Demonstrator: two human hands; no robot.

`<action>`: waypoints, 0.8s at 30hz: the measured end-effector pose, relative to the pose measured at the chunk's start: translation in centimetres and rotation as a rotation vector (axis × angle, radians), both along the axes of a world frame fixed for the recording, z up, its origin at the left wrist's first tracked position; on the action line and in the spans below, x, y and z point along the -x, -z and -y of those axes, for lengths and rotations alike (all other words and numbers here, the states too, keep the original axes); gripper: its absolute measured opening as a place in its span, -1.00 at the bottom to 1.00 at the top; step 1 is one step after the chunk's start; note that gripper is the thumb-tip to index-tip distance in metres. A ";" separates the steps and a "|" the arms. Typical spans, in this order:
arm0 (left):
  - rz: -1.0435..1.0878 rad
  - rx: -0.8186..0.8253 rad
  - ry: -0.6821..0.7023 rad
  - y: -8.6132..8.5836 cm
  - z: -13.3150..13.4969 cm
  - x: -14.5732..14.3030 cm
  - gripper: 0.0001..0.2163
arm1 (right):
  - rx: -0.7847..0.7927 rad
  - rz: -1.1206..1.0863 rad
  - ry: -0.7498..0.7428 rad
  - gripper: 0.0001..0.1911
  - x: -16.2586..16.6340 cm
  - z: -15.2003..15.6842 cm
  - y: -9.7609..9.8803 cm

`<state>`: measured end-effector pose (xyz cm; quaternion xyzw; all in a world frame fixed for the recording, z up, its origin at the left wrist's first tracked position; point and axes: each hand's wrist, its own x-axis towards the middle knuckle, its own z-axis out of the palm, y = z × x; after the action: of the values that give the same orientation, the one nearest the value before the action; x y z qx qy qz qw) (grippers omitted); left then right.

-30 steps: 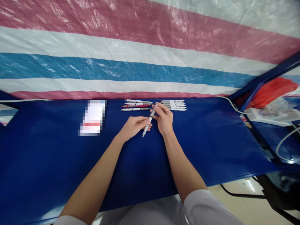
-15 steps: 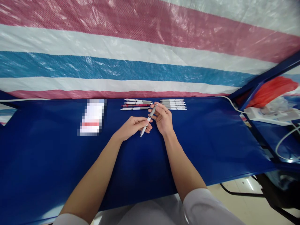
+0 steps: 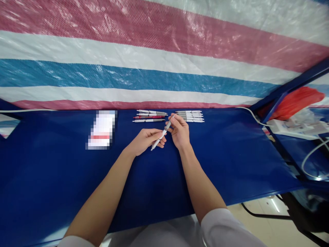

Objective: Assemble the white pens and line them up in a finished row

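Between my two hands a white pen [image 3: 159,140] with a grey grip is held at a slant, its grey end up and to the right. My left hand [image 3: 147,140] pinches the white barrel between thumb and fingers. The fingers of my right hand [image 3: 180,132] close on the grey tip end. Just beyond my hands lie two groups of pens: on the left several white pens [image 3: 149,120] with a red pen [image 3: 147,117] among them, on the right a stack of white and grey pens [image 3: 194,116], partly covered by my right hand.
A blurred-out white item with a red band [image 3: 102,130] lies to the left on the blue table [image 3: 154,192]. Striped plastic sheeting [image 3: 144,80] hangs behind. At the right are a white power strip [image 3: 290,127], cables and a red bag [image 3: 295,101].
The pen has tilted slightly, its lower end shifting left. My right fingers have closed in a little at its grey end. Both hands stay in nearly the same place.
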<state>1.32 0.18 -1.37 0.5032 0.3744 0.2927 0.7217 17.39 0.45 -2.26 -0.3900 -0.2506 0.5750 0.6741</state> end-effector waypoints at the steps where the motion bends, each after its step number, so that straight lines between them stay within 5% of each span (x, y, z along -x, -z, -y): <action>1: 0.020 0.023 0.019 0.0 0.0 0.0 -0.65 | 0.000 -0.005 -0.008 -0.75 0.0 0.0 0.0; 13: -0.174 -0.261 -0.110 0.6 0.1 -0.4 -0.67 | -0.007 0.021 0.087 -0.73 0.3 -0.2 0.1; 24: -0.020 -0.029 0.025 -0.3 0.3 -0.1 -0.64 | -0.009 -0.069 -0.099 -0.76 -0.2 0.1 -0.1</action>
<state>1.37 -0.09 -1.10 0.5211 0.3710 0.2841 0.7142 17.63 0.40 -2.13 -0.3538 -0.2487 0.6196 0.6551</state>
